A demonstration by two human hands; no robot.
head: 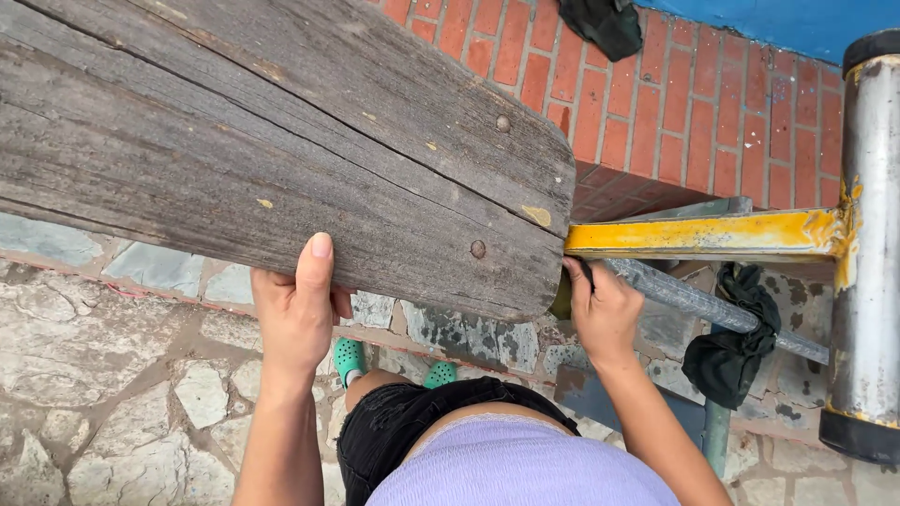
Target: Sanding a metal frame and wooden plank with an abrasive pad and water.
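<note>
While my left hand (298,309) clamps the near edge of the weathered plank (281,159), thumb on top, my right hand (603,314) closes on the grey bar (694,302) just right of the plank's rounded end, its long axis running left-right.

a wooden plank (281,141) is lying across the upper left, with the left hand (298,314) gripping its near edge and the right hand (602,309) sitting at its right end. a painted bar (703,234) is running right from that end to an upright metal post (867,253). a rod (703,305) is passing just below the bar, with a cloth (736,342) hanging on it. brick paving (694,103) is lying far, stone paving (103,375) near.
</note>
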